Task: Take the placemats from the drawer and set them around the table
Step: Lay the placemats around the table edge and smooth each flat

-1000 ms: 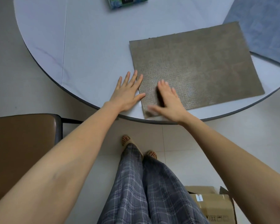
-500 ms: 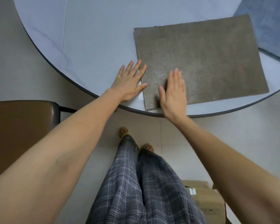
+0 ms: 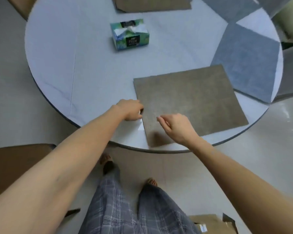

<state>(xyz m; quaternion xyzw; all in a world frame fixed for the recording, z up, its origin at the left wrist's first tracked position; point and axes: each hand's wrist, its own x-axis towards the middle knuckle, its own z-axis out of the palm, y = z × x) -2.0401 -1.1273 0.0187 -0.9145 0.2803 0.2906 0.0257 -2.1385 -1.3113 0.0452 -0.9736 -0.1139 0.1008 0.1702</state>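
Note:
A brown placemat (image 3: 193, 98) lies flat on the round white table (image 3: 85, 70), near its front edge. My left hand (image 3: 130, 110) sits on the table at the mat's left edge, fingers curled, with nothing seen in them. Just above the mat's near left corner hovers my right hand (image 3: 177, 127), fingers loosely curled and empty. A blue-grey placemat (image 3: 247, 65) lies to the right, overhanging the rim. Another blue-grey placemat (image 3: 233, 7) and a second brown placemat (image 3: 150, 4) lie at the far side.
A green tissue box (image 3: 130, 35) stands near the table's middle. A brown chair seat (image 3: 15, 168) is at my left, below the table's rim. A cardboard box (image 3: 210, 223) sits on the floor by my right leg.
Both hands were flat on the brown mat; now they have lifted off and curled. The view has tilted up, showing the tissue box and far mats.

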